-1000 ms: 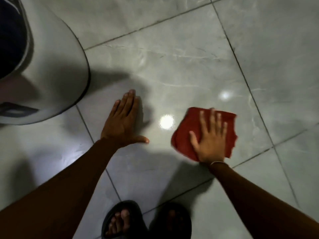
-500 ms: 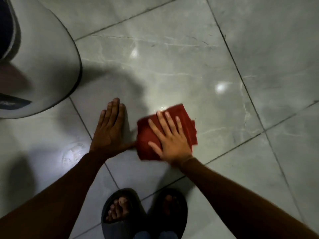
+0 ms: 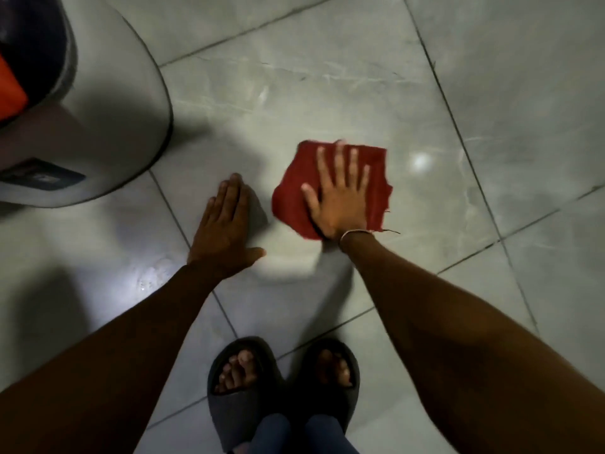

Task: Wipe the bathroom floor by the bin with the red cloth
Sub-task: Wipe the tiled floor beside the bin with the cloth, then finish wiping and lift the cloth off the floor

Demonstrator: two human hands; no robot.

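Observation:
A red cloth (image 3: 376, 178) lies flat on the grey tiled floor (image 3: 294, 93) at mid-frame. My right hand (image 3: 339, 198) presses down on it, palm flat and fingers spread. Just to the cloth's left, my left hand (image 3: 226, 224) rests flat on the bare tile, fingers together, thumb out, holding nothing. The white round bin (image 3: 108, 126) stands at the upper left, a short way from my left hand, with a dark liner and something orange inside.
My two feet in dark slippers (image 3: 242, 388) stand at the bottom centre, close behind the hands. Dark grout lines cross the glossy tiles. A bright light reflection (image 3: 420, 160) shines right of the cloth. Open tiled floor stretches to the right and far side.
My right hand slid the cloth left beside my left hand, then back right and slightly away. My left hand stayed planted on the tile.

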